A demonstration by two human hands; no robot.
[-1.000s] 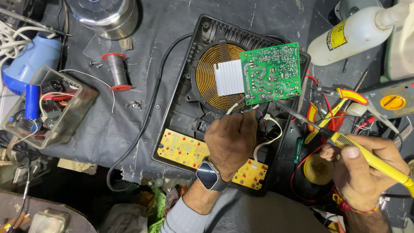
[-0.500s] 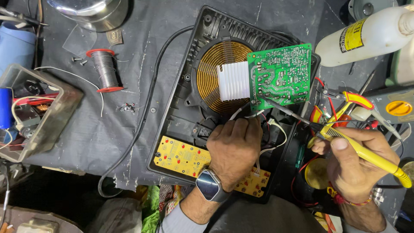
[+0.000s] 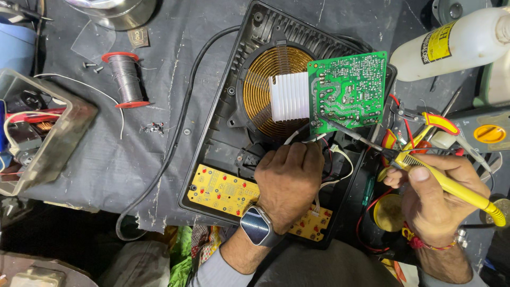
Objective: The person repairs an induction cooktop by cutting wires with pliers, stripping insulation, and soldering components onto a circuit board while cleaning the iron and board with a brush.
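Note:
An opened black induction cooker base (image 3: 212, 133) lies on the dark cloth, showing a copper coil (image 3: 261, 90), a white heatsink (image 3: 289, 96) and a green circuit board (image 3: 348, 90) tilted up on its right. My left hand (image 3: 289, 178), with a smartwatch on the wrist, rests fist-like inside the base below the board, fingers closed around wires there. My right hand (image 3: 433, 194) grips a yellow soldering iron (image 3: 451, 186); its metal tip (image 3: 326, 123) touches the board's lower left corner. A yellow control board (image 3: 220, 191) lies along the base's near edge.
A red-ended solder spool (image 3: 125, 78) and small screws (image 3: 153, 127) lie left of the base. A clear box of parts (image 3: 48, 133) stands at far left. A white bottle (image 3: 451, 45), a yellow-dial meter (image 3: 486, 133) and red-handled cutters (image 3: 425, 125) crowd the right side.
The view has shifted and closed in. My right hand brought the soldering iron leftward until its tip reached the green board. My left hand stayed in the base by the wires.

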